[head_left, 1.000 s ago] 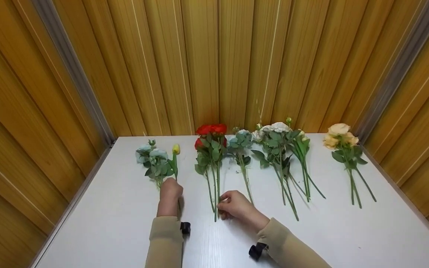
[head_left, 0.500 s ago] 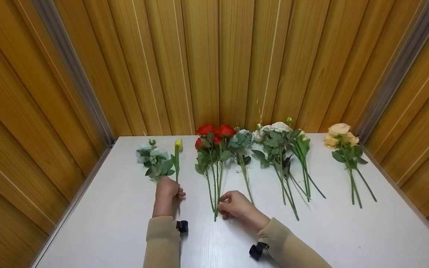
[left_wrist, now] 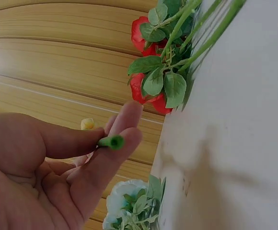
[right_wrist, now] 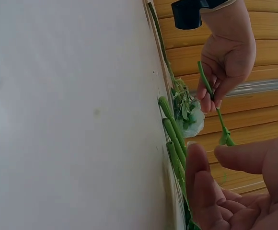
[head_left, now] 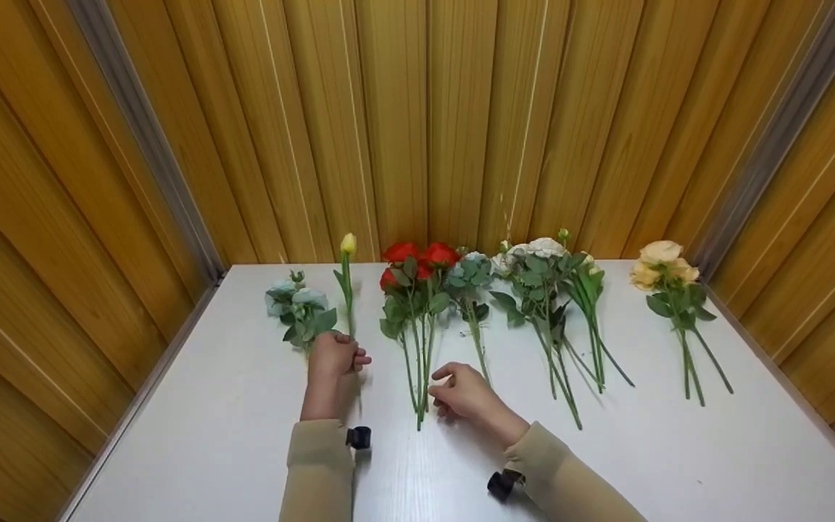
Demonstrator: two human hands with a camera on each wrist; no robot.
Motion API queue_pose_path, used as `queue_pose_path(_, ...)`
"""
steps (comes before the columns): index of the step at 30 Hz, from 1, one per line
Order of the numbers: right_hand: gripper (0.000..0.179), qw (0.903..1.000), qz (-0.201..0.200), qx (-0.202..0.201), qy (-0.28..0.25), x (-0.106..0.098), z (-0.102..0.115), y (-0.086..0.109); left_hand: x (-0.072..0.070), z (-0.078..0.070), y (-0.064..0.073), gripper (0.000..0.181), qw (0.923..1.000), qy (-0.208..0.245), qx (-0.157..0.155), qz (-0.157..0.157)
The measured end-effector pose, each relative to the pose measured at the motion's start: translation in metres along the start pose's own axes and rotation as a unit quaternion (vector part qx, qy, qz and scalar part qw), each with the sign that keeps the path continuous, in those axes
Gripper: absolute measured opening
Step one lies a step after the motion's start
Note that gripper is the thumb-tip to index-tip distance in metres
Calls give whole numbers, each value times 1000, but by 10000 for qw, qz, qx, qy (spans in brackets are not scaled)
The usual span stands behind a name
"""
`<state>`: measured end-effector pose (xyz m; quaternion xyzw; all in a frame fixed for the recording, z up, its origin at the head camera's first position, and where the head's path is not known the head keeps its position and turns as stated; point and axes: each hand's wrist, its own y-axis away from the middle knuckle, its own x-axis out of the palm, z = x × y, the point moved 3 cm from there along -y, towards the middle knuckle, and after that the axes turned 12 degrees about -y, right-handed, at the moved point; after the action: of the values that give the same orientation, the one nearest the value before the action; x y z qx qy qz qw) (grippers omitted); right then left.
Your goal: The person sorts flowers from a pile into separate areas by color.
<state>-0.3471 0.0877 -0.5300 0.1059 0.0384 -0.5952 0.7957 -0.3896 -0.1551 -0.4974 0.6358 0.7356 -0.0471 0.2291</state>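
My left hand (head_left: 334, 354) pinches the stem of a yellow tulip (head_left: 348, 244), its bloom pointing toward the back wall. In the left wrist view the cut end of the green stem (left_wrist: 114, 142) sticks out between thumb and fingers. My right hand (head_left: 464, 391) is just right of the stem ends of several red roses (head_left: 439, 254) lying on the table. A gap shows between its thumb and forefinger (right_wrist: 199, 158), with nothing held. Left of the tulip lies a bunch of pale blue flowers (head_left: 298, 312), partly overlapped by the left hand.
Right of the roses lie a pale blue flower stem (head_left: 470, 272), white flowers (head_left: 544, 248), more tulips (head_left: 588, 286) and peach roses (head_left: 662, 252) at the far right. Wooden panelling (head_left: 454, 130) stands behind the white table (head_left: 207, 420).
My left hand has raised the tulip, its bloom moving up toward the back wall. One red rose has shifted right, apart from the others. My right hand has let go of the rose stem.
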Motion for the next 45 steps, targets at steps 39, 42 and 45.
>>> queue_pose_path(39,22,9923,-366,-542,-1050,-57,33,-5,19,-30,16,25,9909,-861,1004,-246)
queue_pose_path(42,22,9910,-641,-549,-1042,-78,38,-4,-5,-17,10,27,9824,-1575,700,-713)
queue_pose_path(45,24,9894,-896,-526,-1013,-101,43,-3,-24,-3,5,33,9682,-2235,391,-1058)
